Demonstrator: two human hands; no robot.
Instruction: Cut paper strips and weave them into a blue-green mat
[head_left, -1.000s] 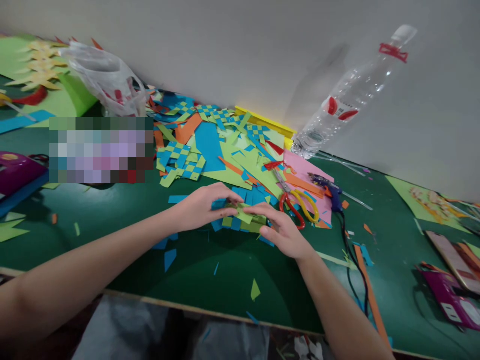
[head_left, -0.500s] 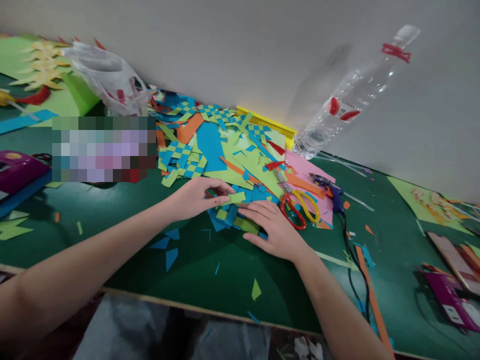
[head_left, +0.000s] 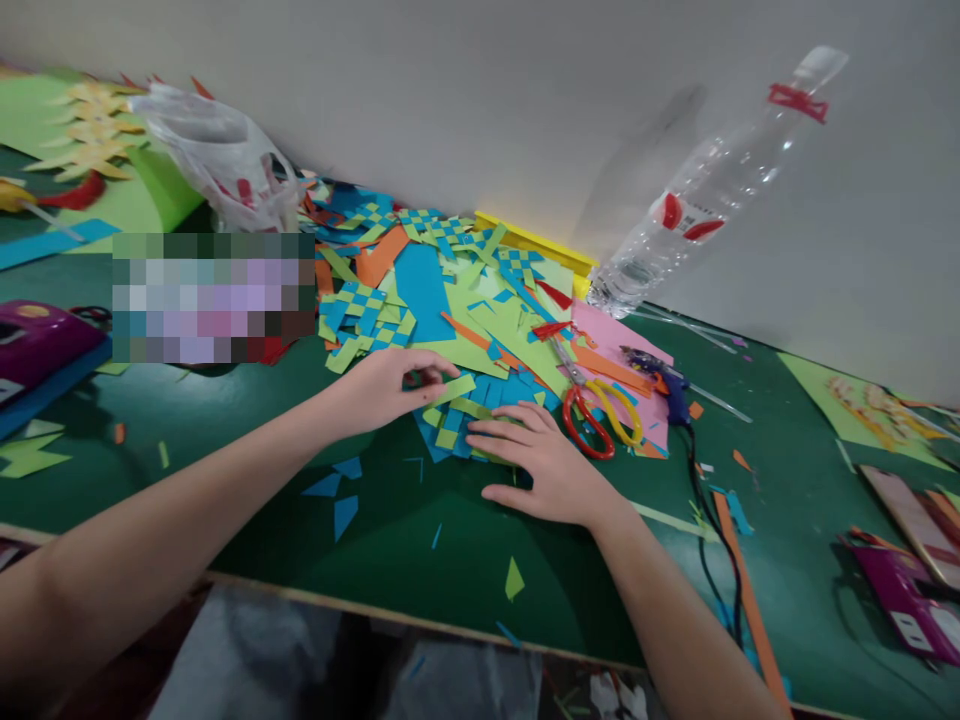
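Observation:
A woven paper piece of blue and green strips (head_left: 446,438) lies on the table between my hands. My left hand (head_left: 386,392) is at its upper left, with thumb and fingertips pinched on the end of a light green paper strip (head_left: 459,388). That strip lies across the blue strips. My right hand (head_left: 540,455) rests on the right part of the weave with its fingers stretched and spread, palm down, hiding some of it. Red-and-yellow-handled scissors (head_left: 589,415) lie just beyond the right hand.
Finished woven pieces (head_left: 364,310) and loose paper lie behind. A glue gun (head_left: 675,395) with a black cord is at right, on pink paper (head_left: 622,340). A clear bottle (head_left: 697,200) stands by the wall. A plastic bag (head_left: 217,150) is at left. Blue scraps (head_left: 345,515) lie in front.
The light green strip and my left hand have shifted slightly left. My right hand's fingers have slid a little left and are spread wider, and more of the blue strips shows.

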